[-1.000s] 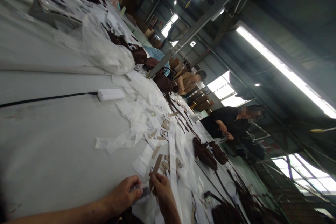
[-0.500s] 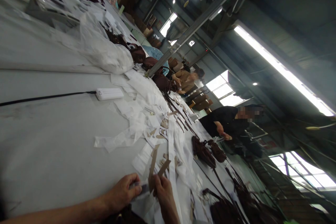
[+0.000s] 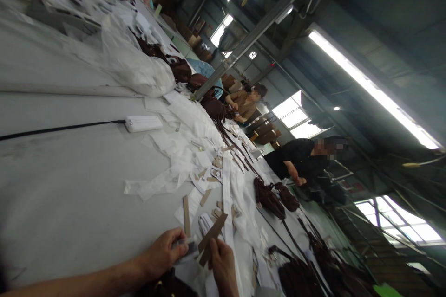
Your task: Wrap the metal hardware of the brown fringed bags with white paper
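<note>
At the lower middle, my right hand is closed on a tan cardboard strip that slants up to the right. My left hand, just left of it, pinches a small greyish, see-through piece that looks like plastic film. Another tan strip lies on the table above my hands. Below them, part of a dark brown leather-like bag shows at the bottom edge. White paper strips and tan scraps are spread beyond my fingers.
A white power bank with a black cable rests on the grey table. Crumpled clear plastic lies farther up. Brown bags with long straps line the right side. Across the table, a person in black and another in brown work.
One tan strip that was by my right hand now lies flat on the table to the left. The strip still in that hand has turned. My left hand has hardly moved.
</note>
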Motion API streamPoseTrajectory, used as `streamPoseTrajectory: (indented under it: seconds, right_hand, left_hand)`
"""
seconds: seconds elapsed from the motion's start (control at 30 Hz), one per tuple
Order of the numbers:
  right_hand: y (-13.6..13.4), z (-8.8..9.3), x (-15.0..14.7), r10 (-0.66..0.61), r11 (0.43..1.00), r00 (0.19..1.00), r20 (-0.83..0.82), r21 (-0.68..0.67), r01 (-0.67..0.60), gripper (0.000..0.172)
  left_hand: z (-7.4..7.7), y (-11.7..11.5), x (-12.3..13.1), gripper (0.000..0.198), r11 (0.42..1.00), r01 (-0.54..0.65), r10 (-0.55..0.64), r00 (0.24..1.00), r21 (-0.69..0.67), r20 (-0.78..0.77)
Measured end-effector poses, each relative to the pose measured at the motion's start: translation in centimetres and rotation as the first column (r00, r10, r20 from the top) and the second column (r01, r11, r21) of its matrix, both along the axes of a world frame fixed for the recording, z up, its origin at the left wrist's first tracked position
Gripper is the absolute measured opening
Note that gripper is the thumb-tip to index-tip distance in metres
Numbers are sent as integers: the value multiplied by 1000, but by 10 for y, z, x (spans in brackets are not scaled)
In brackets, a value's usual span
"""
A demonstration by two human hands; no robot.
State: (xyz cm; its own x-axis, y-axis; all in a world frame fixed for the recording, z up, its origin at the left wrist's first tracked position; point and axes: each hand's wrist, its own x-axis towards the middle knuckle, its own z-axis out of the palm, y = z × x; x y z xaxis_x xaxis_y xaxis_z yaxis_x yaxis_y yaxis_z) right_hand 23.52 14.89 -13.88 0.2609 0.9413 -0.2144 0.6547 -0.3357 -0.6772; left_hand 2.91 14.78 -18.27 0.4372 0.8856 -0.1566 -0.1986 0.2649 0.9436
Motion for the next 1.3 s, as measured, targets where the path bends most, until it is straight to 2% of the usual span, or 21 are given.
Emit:
streamPoseTrajectory:
  seconds: [0.27, 0.5, 0.7, 0.8, 0.9, 1.03, 1.1, 1.2, 1.3]
  right_hand:
    - [-5, 20, -26, 57, 998, 989, 136, 1, -57, 41]
    - [3, 10, -34, -2, 997, 967, 255, 71, -17, 44]
    - [4, 8, -29, -12, 999, 976, 218, 39, 3, 55]
    - [0, 6, -30, 61, 995, 974, 220, 69, -77, 43]
    - [0, 1, -23, 154, 975, 954, 258, 118, -189, 37]
    - [8, -9, 2, 106, 970, 887, 451, 151, -192, 50]
    - [12, -13, 14, 116, 975, 853, 509, 107, -196, 46]
    - [15, -16, 26, 158, 971, 855, 495, 80, -226, 29]
    - [17, -13, 32, 189, 962, 871, 454, 90, -256, 31]
  left_hand:
    - [-3, 0, 0, 31, 1000, 3, -3, 1000, 8, 5]
    - [-5, 1, 1, 29, 1000, -11, 11, 1000, -1, -5]
    - [-7, 0, 4, 24, 1000, -29, 29, 999, 2, -23]
    - [-7, -1, 3, 25, 1000, -20, 20, 1000, 10, -17]
    - [-7, 0, 3, 26, 1000, -16, 17, 1000, 18, -17]
    - [-7, 0, 2, 26, 1000, -16, 16, 999, 23, -31]
    - [-6, 0, 2, 26, 1000, -10, 11, 999, 22, -31]
    - [-5, -1, 3, 27, 1000, -3, 4, 1000, 14, -26]
    - [-4, -2, 3, 27, 1000, 0, 0, 1000, 5, -30]
